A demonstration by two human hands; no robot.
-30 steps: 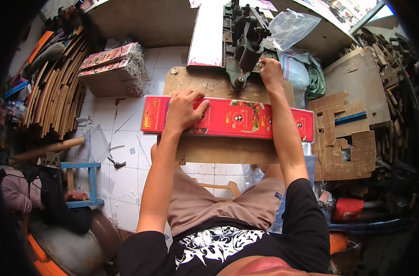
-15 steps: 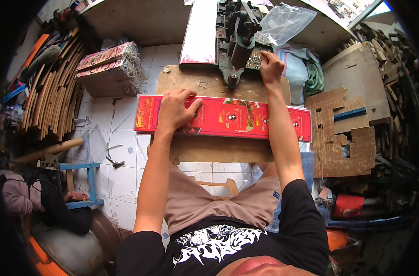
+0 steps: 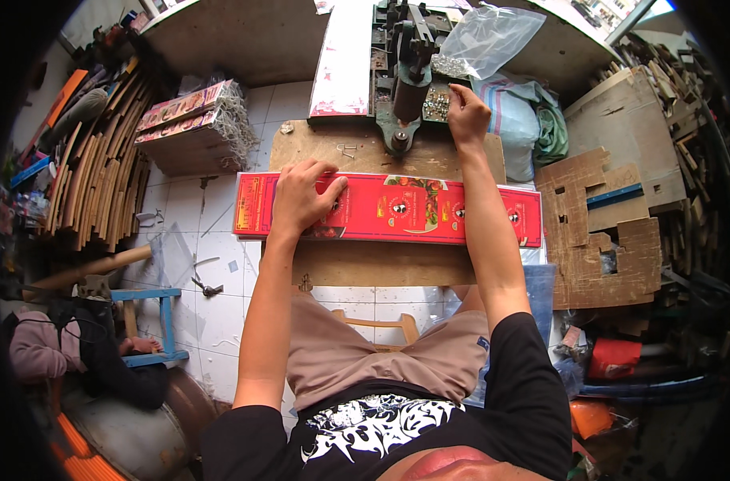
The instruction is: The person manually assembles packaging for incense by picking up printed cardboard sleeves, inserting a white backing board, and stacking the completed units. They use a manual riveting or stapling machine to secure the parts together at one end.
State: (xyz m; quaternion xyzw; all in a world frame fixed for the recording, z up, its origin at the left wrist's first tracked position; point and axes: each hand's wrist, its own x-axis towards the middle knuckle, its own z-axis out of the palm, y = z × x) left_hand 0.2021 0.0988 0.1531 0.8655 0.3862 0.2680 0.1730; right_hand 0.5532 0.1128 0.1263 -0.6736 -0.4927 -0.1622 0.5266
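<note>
A long red printed cardboard strip [image 3: 369, 207], perhaps several stacked, lies across the wooden work board [image 3: 381, 263] before me. My left hand [image 3: 302, 199] rests on its left part, fingers and thumb apart, fingertips by the far edge. Beyond the strip stands a dark green hand press [image 3: 408, 92]. Beside it, a tray of small shiny metal pieces [image 3: 437, 106] sits at the right. My right hand [image 3: 468, 116] is at that tray's right edge, thumb and fingers drawn together. What they pinch, if anything, is too small to make out. My right forearm crosses over the strip.
A white board stack [image 3: 343, 60] stands left of the press; bent wire pieces [image 3: 346, 151] lie before it. A clear plastic bag [image 3: 493, 36] and a white sack [image 3: 508, 120] are at the right. Bundled printed cartons [image 3: 184, 128] sit on the floor. Another person [image 3: 84, 349] is at lower left.
The view has shifted slightly. My right hand stays at the tray, its fingers drawn a little closer together. My left hand remains on the red strip.
</note>
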